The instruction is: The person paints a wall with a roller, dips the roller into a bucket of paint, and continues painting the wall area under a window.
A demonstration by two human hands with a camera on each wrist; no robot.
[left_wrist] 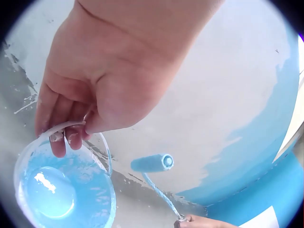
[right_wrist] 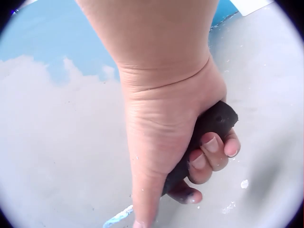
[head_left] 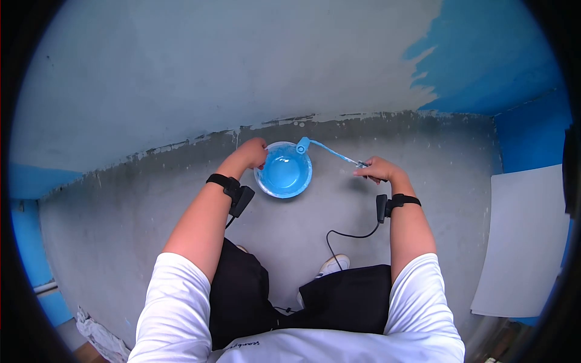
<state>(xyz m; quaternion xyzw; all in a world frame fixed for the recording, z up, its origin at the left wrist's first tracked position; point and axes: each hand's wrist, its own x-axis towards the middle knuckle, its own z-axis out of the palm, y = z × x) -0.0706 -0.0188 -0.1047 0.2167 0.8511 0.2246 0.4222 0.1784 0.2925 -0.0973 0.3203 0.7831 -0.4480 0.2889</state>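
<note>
My left hand [head_left: 252, 153] grips the left edge of a white bucket [head_left: 307, 179] with its fingers over the rim. Light blue paint [left_wrist: 52, 190] lies in the bottom, and blue streaks coat the inner wall. A thin handle [left_wrist: 108, 152] stands up at the bucket's side. In my right hand [head_left: 380, 169] is a paint roller [head_left: 303, 144], its black grip [right_wrist: 216, 122] wrapped by the curled fingers and the thumb along it. The roller's blue sleeve overlaps the bucket's far right rim in the head view. Its paint-covered rod [head_left: 330, 150] runs right to the hand.
The grey wall [head_left: 242, 60] ahead carries a fresh blue patch [head_left: 484, 54] at the right. Grey floor [head_left: 423, 181] runs along its foot. A white board [head_left: 523, 242] leans at the right, and a crumpled cloth [head_left: 100, 336] lies at the lower left. A cable [head_left: 354, 235] hangs from the right wrist.
</note>
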